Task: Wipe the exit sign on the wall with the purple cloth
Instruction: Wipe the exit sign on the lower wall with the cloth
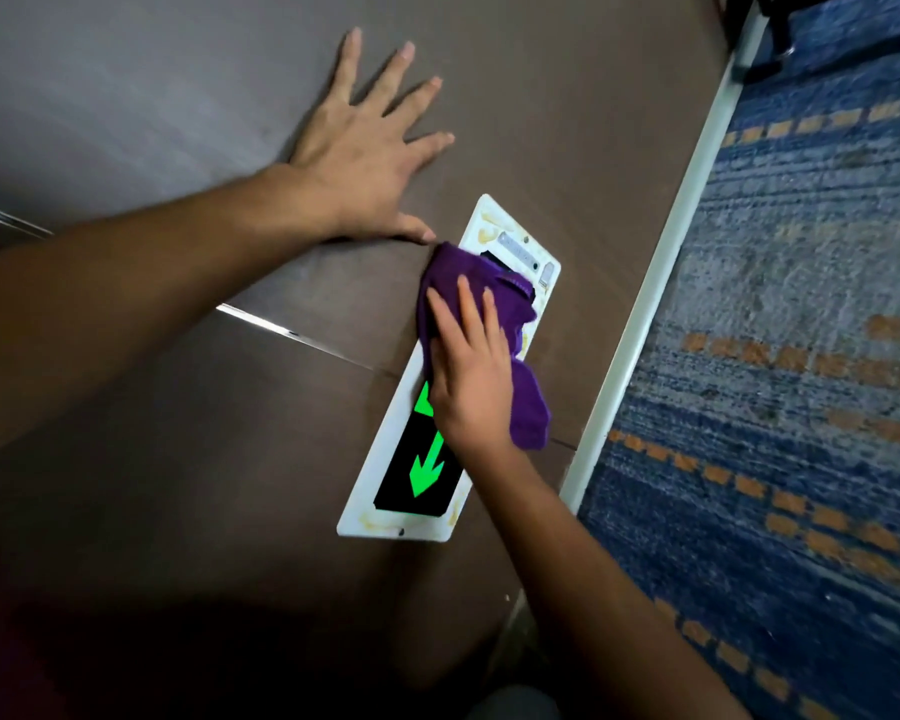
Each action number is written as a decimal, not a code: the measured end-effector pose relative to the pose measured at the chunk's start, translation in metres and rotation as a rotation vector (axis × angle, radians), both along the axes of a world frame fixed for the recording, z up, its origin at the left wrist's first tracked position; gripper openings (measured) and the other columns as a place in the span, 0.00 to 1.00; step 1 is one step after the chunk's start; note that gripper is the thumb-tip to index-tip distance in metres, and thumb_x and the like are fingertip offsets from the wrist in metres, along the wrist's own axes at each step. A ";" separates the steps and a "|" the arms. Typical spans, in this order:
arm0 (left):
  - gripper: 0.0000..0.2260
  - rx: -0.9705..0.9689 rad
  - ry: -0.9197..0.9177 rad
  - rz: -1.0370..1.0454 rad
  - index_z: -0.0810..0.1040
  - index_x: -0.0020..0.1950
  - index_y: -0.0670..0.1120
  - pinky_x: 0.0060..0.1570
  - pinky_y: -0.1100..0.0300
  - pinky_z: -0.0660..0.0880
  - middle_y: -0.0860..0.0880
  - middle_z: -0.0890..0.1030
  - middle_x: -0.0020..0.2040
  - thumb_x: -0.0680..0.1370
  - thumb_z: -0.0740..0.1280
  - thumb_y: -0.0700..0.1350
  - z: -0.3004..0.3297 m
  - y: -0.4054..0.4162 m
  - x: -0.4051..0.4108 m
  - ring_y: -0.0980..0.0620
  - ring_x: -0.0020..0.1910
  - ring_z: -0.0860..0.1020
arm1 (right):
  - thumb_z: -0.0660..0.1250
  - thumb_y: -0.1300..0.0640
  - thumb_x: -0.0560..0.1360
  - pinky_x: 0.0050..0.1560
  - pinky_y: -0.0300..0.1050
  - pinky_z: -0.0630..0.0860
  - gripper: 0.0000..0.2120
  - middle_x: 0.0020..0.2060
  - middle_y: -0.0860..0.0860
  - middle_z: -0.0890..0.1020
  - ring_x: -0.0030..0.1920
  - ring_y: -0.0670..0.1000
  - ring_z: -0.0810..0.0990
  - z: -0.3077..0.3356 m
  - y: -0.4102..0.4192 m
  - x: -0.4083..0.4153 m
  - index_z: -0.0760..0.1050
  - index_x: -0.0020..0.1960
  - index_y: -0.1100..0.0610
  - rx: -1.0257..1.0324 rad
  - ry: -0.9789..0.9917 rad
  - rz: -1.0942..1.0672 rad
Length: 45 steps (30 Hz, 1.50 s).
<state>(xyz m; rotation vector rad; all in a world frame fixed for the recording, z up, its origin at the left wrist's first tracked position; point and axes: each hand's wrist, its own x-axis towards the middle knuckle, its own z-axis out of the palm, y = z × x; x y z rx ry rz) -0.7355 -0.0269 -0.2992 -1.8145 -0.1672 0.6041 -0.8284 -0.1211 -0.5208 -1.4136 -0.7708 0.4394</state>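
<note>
The exit sign is a long white plate on the brown wall, low down near the floor, with a black panel and a lit green arrow. The purple cloth lies bunched over the sign's middle and hides part of the panel. My right hand presses flat on the cloth with fingers stretched along it. My left hand rests flat on the wall above and left of the sign, fingers spread, its thumb tip almost touching the cloth's upper corner.
The brown wall panel has a thin metal seam running left of the sign. A white skirting strip borders the wall. Blue carpet with orange dashes lies beyond it.
</note>
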 end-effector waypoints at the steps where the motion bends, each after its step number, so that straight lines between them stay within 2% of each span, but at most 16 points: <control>1: 0.46 -0.008 0.012 -0.001 0.59 0.82 0.54 0.76 0.29 0.44 0.43 0.53 0.84 0.70 0.53 0.79 0.001 0.001 0.000 0.37 0.83 0.45 | 0.58 0.57 0.82 0.77 0.64 0.59 0.28 0.82 0.48 0.58 0.83 0.56 0.49 -0.001 0.005 0.009 0.60 0.81 0.44 -0.005 -0.016 -0.014; 7: 0.44 -0.034 0.009 -0.027 0.62 0.81 0.54 0.76 0.31 0.44 0.43 0.56 0.83 0.71 0.56 0.77 0.005 0.002 -0.001 0.37 0.83 0.47 | 0.57 0.54 0.84 0.77 0.65 0.59 0.25 0.83 0.48 0.57 0.83 0.56 0.48 0.003 0.015 0.026 0.60 0.81 0.45 -0.023 -0.003 -0.041; 17: 0.44 -0.029 0.031 -0.034 0.57 0.82 0.56 0.77 0.30 0.45 0.44 0.53 0.84 0.71 0.53 0.78 0.003 0.008 0.005 0.37 0.83 0.47 | 0.52 0.51 0.83 0.80 0.64 0.54 0.27 0.83 0.43 0.52 0.83 0.51 0.42 0.002 -0.011 -0.030 0.54 0.81 0.39 -0.029 0.019 0.026; 23: 0.44 -0.065 0.024 -0.028 0.60 0.81 0.56 0.77 0.31 0.45 0.45 0.55 0.84 0.70 0.55 0.78 0.003 0.011 0.004 0.38 0.83 0.47 | 0.57 0.50 0.85 0.77 0.62 0.61 0.23 0.82 0.50 0.61 0.83 0.58 0.53 -0.007 0.007 0.033 0.63 0.80 0.46 0.002 -0.093 -0.001; 27: 0.44 -0.071 0.007 -0.019 0.61 0.81 0.56 0.77 0.32 0.46 0.44 0.55 0.84 0.70 0.57 0.77 0.004 0.012 0.004 0.37 0.83 0.48 | 0.56 0.50 0.86 0.78 0.62 0.60 0.25 0.82 0.49 0.58 0.83 0.57 0.51 0.004 0.029 0.073 0.59 0.82 0.46 -0.036 -0.091 -0.040; 31: 0.43 -0.072 0.017 -0.019 0.60 0.81 0.56 0.77 0.31 0.46 0.44 0.55 0.84 0.71 0.57 0.77 0.001 0.010 0.007 0.37 0.83 0.47 | 0.56 0.49 0.85 0.79 0.61 0.58 0.28 0.83 0.46 0.56 0.83 0.53 0.48 0.009 0.032 0.075 0.52 0.83 0.48 -0.024 0.004 -0.054; 37: 0.43 -0.065 0.044 0.004 0.58 0.82 0.57 0.76 0.30 0.45 0.44 0.53 0.84 0.72 0.56 0.77 -0.009 0.010 0.016 0.37 0.83 0.45 | 0.54 0.47 0.86 0.81 0.58 0.54 0.26 0.83 0.49 0.55 0.83 0.54 0.46 0.003 0.029 0.073 0.55 0.83 0.47 -0.045 -0.022 -0.052; 41: 0.44 -0.080 0.020 0.024 0.58 0.82 0.58 0.76 0.30 0.44 0.45 0.53 0.84 0.71 0.58 0.77 -0.010 0.011 0.017 0.37 0.83 0.45 | 0.54 0.45 0.86 0.82 0.56 0.50 0.26 0.83 0.50 0.54 0.83 0.56 0.47 -0.016 0.038 0.102 0.54 0.83 0.45 -0.079 -0.082 0.001; 45: 0.44 -0.091 0.015 0.046 0.59 0.81 0.58 0.76 0.30 0.43 0.45 0.53 0.84 0.70 0.60 0.77 -0.011 0.010 0.018 0.37 0.83 0.44 | 0.53 0.46 0.86 0.81 0.59 0.54 0.26 0.83 0.48 0.53 0.83 0.54 0.47 -0.027 0.045 0.111 0.53 0.83 0.43 -0.109 0.099 0.000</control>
